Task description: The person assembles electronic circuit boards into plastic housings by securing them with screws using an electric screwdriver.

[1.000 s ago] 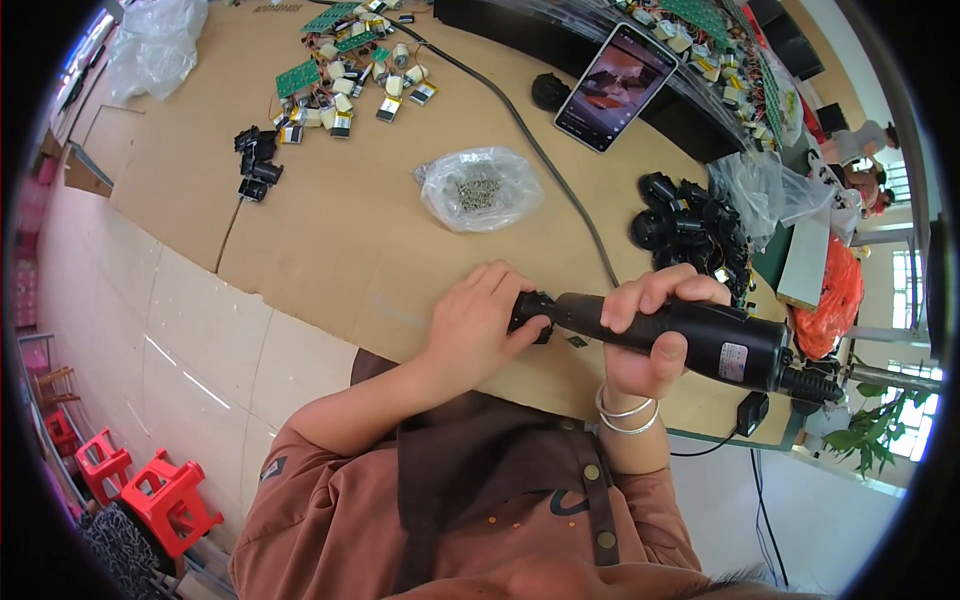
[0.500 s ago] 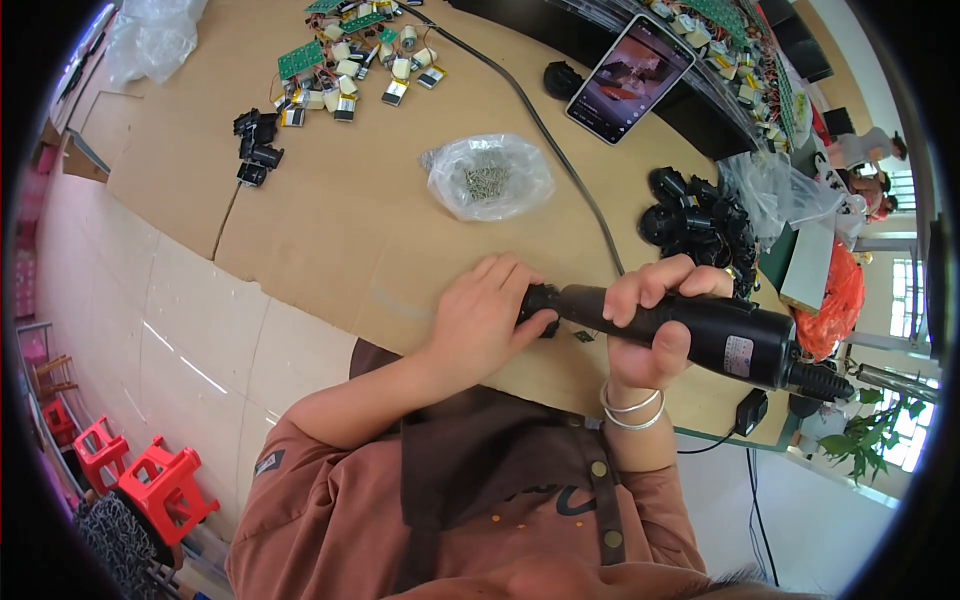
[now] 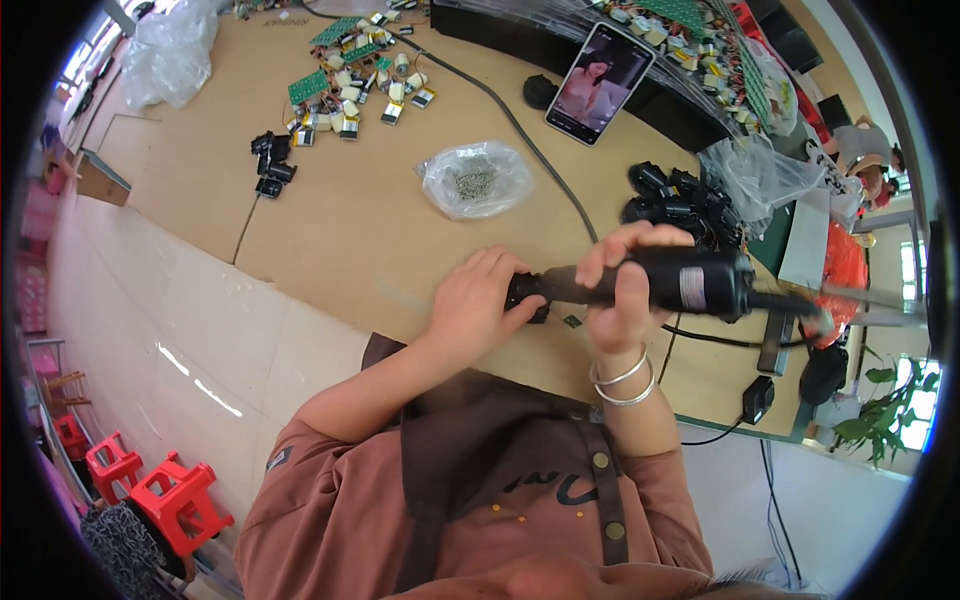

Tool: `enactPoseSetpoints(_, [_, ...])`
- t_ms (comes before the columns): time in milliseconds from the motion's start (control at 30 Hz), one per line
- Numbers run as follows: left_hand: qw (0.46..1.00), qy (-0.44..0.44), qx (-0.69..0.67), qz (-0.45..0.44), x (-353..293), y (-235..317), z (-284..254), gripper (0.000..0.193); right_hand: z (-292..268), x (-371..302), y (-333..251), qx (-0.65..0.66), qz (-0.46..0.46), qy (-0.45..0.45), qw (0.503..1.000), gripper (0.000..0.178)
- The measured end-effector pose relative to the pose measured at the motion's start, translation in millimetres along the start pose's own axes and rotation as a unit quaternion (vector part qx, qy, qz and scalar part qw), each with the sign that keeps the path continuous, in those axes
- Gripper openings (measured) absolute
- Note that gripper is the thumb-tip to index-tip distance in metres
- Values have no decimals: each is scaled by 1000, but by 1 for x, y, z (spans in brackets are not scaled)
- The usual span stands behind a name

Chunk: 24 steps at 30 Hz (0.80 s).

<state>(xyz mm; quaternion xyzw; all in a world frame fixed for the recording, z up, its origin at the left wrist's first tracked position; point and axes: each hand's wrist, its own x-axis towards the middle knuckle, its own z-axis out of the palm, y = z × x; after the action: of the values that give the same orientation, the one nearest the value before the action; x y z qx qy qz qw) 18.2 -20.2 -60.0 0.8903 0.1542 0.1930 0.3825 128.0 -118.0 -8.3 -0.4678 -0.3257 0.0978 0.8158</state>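
My right hand is wrapped round a black electric screwdriver, its thumb along the near side. The tool lies almost level, its narrow front end pointing left. That tip meets a small black plastic part, which my left hand grips against the table; fingers cover much of the part. A tiny green circuit board lies just right of it. Beyond my hands sits an open clear plastic bag with many small metal screws inside.
Black plastic parts are heaped at the right, with a few more at left. Green boards with wired batteries lie at the back. A phone leans near a black cable. Red stools stand on the floor.
The screwdriver's rear end has swung up and away from me, with my right hand turning along. My left hand keeps its hold on the black part. The phone's picture differs, and the view has shifted slightly.
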Motion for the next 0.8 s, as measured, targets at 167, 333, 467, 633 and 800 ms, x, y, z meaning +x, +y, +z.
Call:
enactPoseSetpoints(167, [1000,-15,18,-12,-1,-5,4,39,-19,10,-49,71,-60,32,995,61])
enactPoseSetpoints(333, [994,-50,38,93,-2,2,-9,59,-84,-11,-118,45,-38,-10,998,62])
enactPoseSetpoints(467, [988,-98,63,98,1,2,-14,59,-148,-33,-131,19,43,-9,999,57])
enactPoseSetpoints(633, [986,-111,-106,65,29,61,-50,55,-184,-55,-120,-36,21,76,996,52])
enactPoseSetpoints(800, [968,-87,-92,217,100,108,-54,54,-179,-64,-112,-36,-12,113,993,58])
